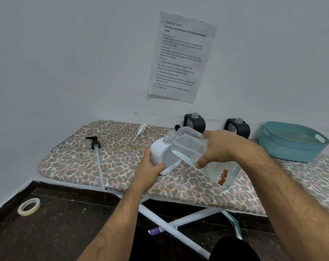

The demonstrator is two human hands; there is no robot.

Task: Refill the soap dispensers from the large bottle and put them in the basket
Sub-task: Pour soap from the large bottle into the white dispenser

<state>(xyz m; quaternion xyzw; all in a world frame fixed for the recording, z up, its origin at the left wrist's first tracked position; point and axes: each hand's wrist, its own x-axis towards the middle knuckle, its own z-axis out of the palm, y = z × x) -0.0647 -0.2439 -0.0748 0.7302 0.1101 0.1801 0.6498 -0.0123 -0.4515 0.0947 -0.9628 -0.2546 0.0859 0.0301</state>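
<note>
The leopard-print ironing board (122,159) runs off the right edge, so its far end is cut off. On it near the right sits one teal basket (293,142), nothing visible inside. The right hand (224,147) is wrapped around the large clear bottle (190,146), tilted with its mouth down at the neck of the white dispenser (160,153); the hand hides the bottle's middle. The left hand (150,166) is closed around the white dispenser's lower side, steadying it on the board. Two black dispensers (194,122) stand uncapped against the wall, partly hidden behind the bottle and hand. Two pump heads lie loose on the board: one black pump (94,143), one white pump (142,129).
</note>
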